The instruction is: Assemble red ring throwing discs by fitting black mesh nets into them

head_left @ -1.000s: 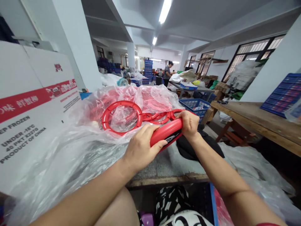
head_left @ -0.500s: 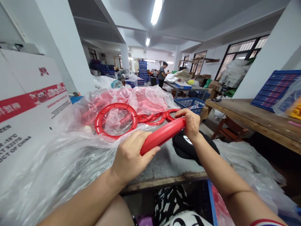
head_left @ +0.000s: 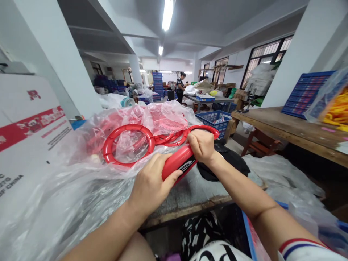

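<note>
Handheld red ring (head_left: 176, 161) near table edge (head_left: 190, 211)

Held red piece (head_left: 176, 161): smooth, glossy plastic; shiny plastic ring (head_left: 108, 145) at 9 o'clock, crinkled plastic film (head_left: 89, 188) at 8, rough wooden worktop (head_left: 187, 211) at 6.

**Workshop Interior: Storage, Furniture and Lighting**

Left: white printed carton (head_left: 24, 148) with a red band, before a pale pillar (head_left: 57, 54). Right: wooden workbench (head_left: 280, 123) bearing stacked blue plastic trays (head_left: 306, 95) and, just beside them, yellow pieces (head_left: 338, 108) in clear plastic; a wooden stool (head_left: 258, 145) stands near the bench's edge. Centre background: a person (head_left: 179, 87) in a striped top at a grey table (head_left: 225, 99); nearer, a blue lattice basket (head_left: 217, 127). Above: fluorescent tube (head_left: 168, 15), lit.
</note>
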The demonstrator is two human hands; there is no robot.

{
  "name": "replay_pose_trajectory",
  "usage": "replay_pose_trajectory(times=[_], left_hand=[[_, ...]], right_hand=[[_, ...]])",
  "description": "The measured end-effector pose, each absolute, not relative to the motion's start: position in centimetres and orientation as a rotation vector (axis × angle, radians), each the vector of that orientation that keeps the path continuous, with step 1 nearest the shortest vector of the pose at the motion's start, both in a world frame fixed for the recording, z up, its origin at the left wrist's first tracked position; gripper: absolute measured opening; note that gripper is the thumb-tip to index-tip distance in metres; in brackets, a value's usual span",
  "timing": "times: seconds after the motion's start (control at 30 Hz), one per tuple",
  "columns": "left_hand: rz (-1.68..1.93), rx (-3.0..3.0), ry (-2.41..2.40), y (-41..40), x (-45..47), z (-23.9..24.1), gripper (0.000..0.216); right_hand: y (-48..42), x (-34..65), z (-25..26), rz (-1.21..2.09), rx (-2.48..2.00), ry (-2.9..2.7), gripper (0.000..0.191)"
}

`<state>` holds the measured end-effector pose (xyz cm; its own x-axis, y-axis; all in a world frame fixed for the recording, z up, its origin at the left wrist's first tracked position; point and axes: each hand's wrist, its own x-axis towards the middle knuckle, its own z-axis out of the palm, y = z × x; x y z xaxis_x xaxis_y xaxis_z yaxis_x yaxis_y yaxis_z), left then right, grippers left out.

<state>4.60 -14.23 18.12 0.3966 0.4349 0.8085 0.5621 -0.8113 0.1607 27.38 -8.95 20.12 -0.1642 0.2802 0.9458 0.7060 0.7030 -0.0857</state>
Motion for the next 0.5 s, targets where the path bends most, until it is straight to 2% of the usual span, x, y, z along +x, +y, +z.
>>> replay_pose_trajectory(times=[0.2, 0.5], left_hand=[[-1.516, -2.447, -0.961, -13.6, 3.2, 18.2, 0.032], [-1.466, -2.529, -0.841, -14.0, 3.1, 18.5, 0.023]], right_hand=[[-6.2, 29.8, 18.5, -0.019, -0.891, -1.3, 0.067], [-5.3, 29.7, 14.6, 0.2, -0.81, -1.249, 0.066]])
